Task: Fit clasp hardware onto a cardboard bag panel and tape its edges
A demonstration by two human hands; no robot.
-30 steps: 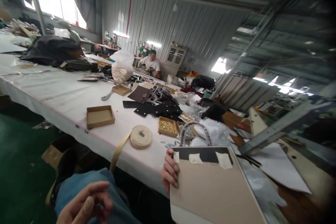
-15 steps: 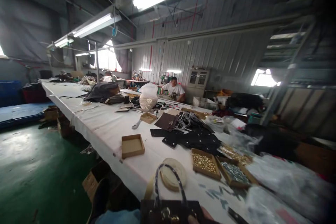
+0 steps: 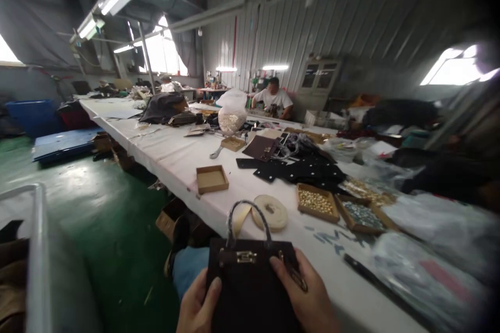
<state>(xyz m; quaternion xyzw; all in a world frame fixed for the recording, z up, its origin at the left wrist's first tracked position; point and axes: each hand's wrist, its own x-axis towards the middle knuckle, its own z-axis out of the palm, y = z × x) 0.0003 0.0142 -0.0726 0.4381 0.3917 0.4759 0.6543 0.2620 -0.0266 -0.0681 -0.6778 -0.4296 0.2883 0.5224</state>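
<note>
A dark brown handbag [image 3: 250, 291] stands upright before me, its single visible handle arching up in clear wrapping and a gold-coloured clasp at the top front. My left hand [image 3: 199, 302] grips its left side, thumb on the front panel. On the opposite side, my right hand [image 3: 307, 291] holds the bag with the thumb near the upper right corner. By the right fingers hangs a small metal fitting [image 3: 297, 278], partly hidden. Just behind the handle, a roll of cream tape [image 3: 270, 213] lies on the white-covered table [image 3: 167, 156].
An open cardboard tray [image 3: 212, 179] sits near the table's left edge. To the right are trays of gold studs [image 3: 317, 203] and silver pieces [image 3: 359, 214], black leather pieces [image 3: 300, 170], a dark bar [image 3: 385, 289] and plastic bags [image 3: 425, 270]. A person [image 3: 273, 99] sits far back.
My view has tilted down and swung left. The handbag now shows more fully, with both my hands on it; before, only its top and a few right fingers were visible.
</note>
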